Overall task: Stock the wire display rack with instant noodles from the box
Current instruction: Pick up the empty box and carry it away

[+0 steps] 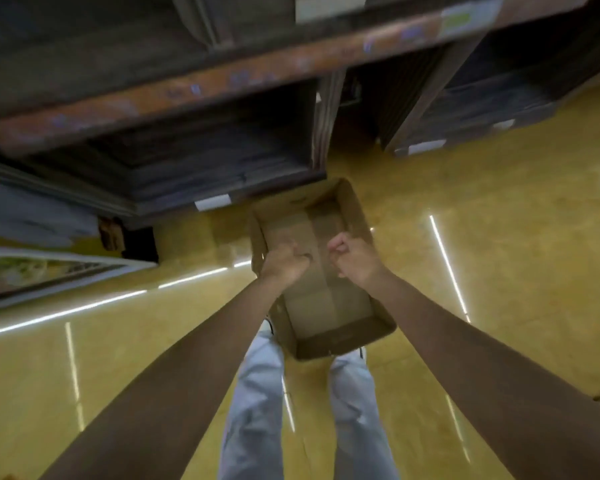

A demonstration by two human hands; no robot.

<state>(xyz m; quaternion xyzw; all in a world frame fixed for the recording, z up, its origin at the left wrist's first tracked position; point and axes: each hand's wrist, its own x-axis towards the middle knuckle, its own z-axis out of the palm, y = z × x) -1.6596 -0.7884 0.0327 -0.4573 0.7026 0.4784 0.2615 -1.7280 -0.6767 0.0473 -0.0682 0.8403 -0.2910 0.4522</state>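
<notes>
An open brown cardboard box (357,216) lies on the yellow floor in front of my feet; I see only bare cardboard inside it and no noodle packs. My left hand (284,261) hovers over the box's left side with its fingers curled into a fist. My right hand (352,259) is beside it over the box's middle, also curled, with nothing visible in it. Both arms reach straight down and forward. The picture is blurred, and no wire rack can be made out.
Dark shelving with an orange-brown front rail (222,81) stands just beyond the box. A second dark shelf unit (482,116) is at the back right. A flat printed panel (32,271) lies at the left. My legs in light jeans (257,393) stand behind the box.
</notes>
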